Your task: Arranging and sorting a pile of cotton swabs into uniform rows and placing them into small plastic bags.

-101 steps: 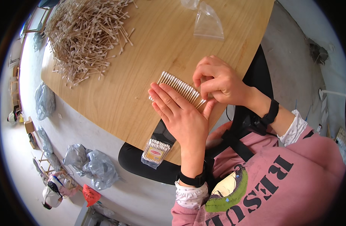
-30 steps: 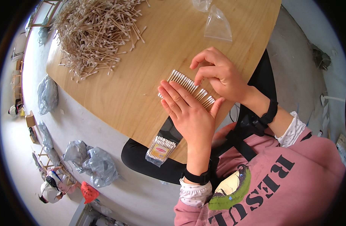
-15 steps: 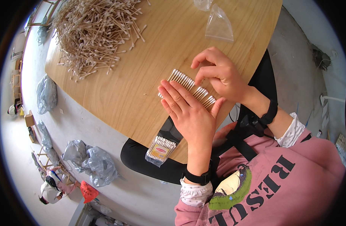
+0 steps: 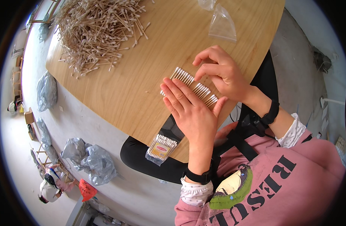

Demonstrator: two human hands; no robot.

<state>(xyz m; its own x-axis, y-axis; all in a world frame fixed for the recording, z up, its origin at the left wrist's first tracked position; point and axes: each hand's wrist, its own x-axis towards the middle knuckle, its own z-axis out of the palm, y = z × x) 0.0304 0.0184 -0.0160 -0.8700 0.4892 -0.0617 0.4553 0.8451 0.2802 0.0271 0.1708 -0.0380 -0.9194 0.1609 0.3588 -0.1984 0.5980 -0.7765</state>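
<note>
My left hand (image 4: 191,109) lies flat, palm down, across a row of white-tipped cotton swabs (image 4: 184,76) on the table, its fingers stretched out and covering the row's middle. The swabs lie side by side in uneven groups, heads showing past the fingers and near the thumb. Just beyond, my right hand (image 4: 224,73) has its fingers bent with the tips apart. One of its fingertips is at the swab heads, and nothing shows in its grasp. Nearer me, a pack of cotton swabs (image 4: 160,147) with a yellow label sits at the table's edge.
A large heap of loose cotton swabs (image 4: 93,34) covers the table's far left. Clear plastic bags (image 4: 222,24) lie toward the back. Beyond the curved wooden table (image 4: 120,98), grey plastic bags (image 4: 99,164) and a red bag (image 4: 87,190) are on the floor. Another person (image 4: 50,188) is at the lower left.
Both hands keep nearly the same pose over the swabs. The whole view has shifted slightly; I see no swab picked up or let go.
</note>
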